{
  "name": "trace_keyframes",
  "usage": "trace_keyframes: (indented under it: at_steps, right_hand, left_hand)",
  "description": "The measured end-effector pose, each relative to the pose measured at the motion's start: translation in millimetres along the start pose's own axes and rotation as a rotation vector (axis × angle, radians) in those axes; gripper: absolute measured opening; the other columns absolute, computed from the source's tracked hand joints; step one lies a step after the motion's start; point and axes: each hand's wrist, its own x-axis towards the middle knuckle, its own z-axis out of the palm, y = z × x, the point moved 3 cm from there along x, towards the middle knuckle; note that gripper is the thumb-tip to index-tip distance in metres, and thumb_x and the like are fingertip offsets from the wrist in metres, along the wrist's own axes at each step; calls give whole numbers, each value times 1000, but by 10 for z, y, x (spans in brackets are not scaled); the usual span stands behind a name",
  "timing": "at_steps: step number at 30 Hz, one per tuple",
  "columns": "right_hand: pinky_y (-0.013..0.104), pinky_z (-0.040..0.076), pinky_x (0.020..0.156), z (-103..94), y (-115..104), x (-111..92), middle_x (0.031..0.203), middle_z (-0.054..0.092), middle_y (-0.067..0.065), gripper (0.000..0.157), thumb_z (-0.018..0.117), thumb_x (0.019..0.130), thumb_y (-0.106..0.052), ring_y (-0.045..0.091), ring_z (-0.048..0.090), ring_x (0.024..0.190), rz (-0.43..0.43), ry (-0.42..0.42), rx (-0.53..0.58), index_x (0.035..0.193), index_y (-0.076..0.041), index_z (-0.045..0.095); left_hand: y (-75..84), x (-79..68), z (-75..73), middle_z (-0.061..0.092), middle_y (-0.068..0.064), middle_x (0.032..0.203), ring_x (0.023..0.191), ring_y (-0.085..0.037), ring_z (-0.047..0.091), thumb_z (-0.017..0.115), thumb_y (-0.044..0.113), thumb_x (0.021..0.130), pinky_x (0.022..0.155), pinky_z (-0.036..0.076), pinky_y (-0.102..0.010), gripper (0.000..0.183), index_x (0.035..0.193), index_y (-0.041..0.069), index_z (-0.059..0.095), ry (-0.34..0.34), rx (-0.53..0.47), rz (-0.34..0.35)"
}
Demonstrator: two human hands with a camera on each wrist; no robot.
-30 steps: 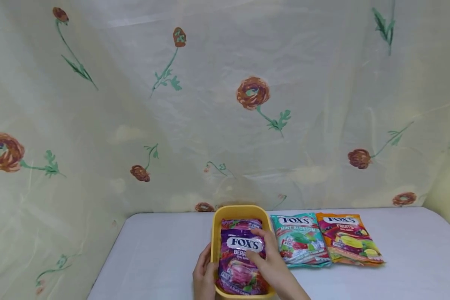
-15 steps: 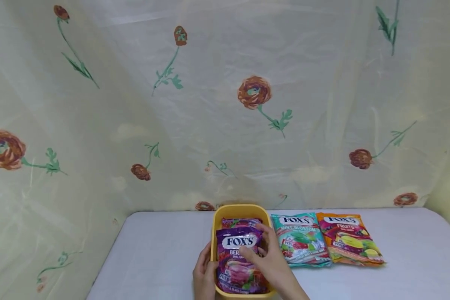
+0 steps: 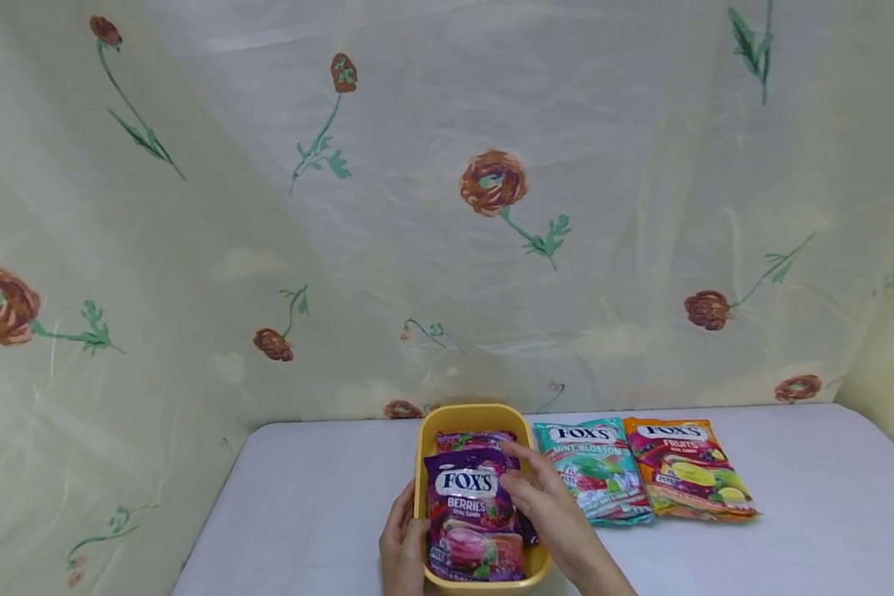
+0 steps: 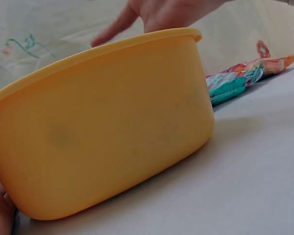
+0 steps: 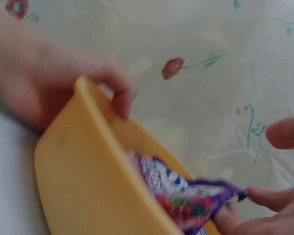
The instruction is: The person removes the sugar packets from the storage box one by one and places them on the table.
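Front berries packet (image 3: 468, 521) is now sitting further left inside the yellow tub (image 4: 103, 132). Left hand (image 3: 402, 540) is gripping the tub's side; right hand (image 3: 555, 513), loosely spread, is apparently touching the packet's edge.

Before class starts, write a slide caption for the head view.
Left hand grips a yellow tub, right hand touches a purple bag; a teal bag and an orange bag lie alongside.

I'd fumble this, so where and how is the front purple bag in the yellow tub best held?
Probably by the upper right corner of the front purple bag, pinched from the right: that corner juts out as a thin tip beside the right hand, whereas the left edge lies close to the wall of the yellow tub.
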Motion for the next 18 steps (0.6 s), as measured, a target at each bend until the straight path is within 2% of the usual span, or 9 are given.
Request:
trace_keyframes:
  at_steps: [2, 4, 9, 12, 15, 16, 18]
  right_hand:
    - [60, 33, 108, 11, 30, 13, 148, 34, 24, 62, 57, 91, -31, 43, 36, 133, 25, 1, -111, 145, -12, 33]
    - [62, 33, 107, 26, 55, 11, 147, 34, 27, 69, 60, 89, -36, 47, 34, 134, 22, -50, -233, 148, -17, 30]
    - [73, 26, 103, 59, 104, -25, 153, 23, 19, 74, 60, 89, -38, 50, 27, 136, -109, -260, -440, 150, -34, 18]
    - [76, 20, 103, 59, 125, -47, 157, 14, 17, 71, 56, 92, -37, 50, 15, 140, -161, -363, -509, 149, -41, 14]
    - [76, 18, 103, 65, 144, -68, 159, 2, 19, 71, 52, 94, -35, 50, 1, 142, -134, -430, -534, 148, -47, 8]
    - [75, 19, 103, 70, 144, -72, 158, -2, 21, 71, 52, 94, -34, 51, -1, 141, -130, -440, -538, 148, -46, 7]
    - [73, 27, 102, 83, 140, -68, 157, -3, 23, 74, 55, 93, -33, 53, 8, 140, -132, -426, -545, 149, -42, 7]
  left_hand:
    - [-1, 1, 0, 44, -21, 143, 129, -34, 47, 44, 6, 83, 105, 44, -44, 58, 141, 4, 41, 1, 3, 1]
    - [-3, 2, -1, 44, -21, 143, 128, -34, 47, 44, 6, 83, 105, 45, -44, 58, 141, 4, 41, 3, 8, 0]
    - [-11, 9, -5, 43, -21, 144, 129, -35, 45, 44, 6, 83, 105, 44, -43, 58, 141, 5, 41, 0, -2, -12]
    - [-17, 16, -1, 42, -21, 145, 129, -35, 45, 44, 7, 84, 105, 45, -44, 58, 142, 5, 39, -14, -1, -18]
    - [-16, 12, 1, 43, -21, 144, 129, -36, 46, 43, 6, 84, 105, 45, -45, 58, 142, 4, 39, -31, 0, -4]
    - [-14, 13, 1, 43, -22, 144, 129, -36, 46, 43, 6, 84, 105, 45, -46, 58, 142, 4, 39, -33, 3, 4]
    - [-5, 13, 2, 43, -22, 144, 128, -35, 46, 43, 5, 84, 105, 45, -46, 58, 141, 3, 39, -31, 11, 15]
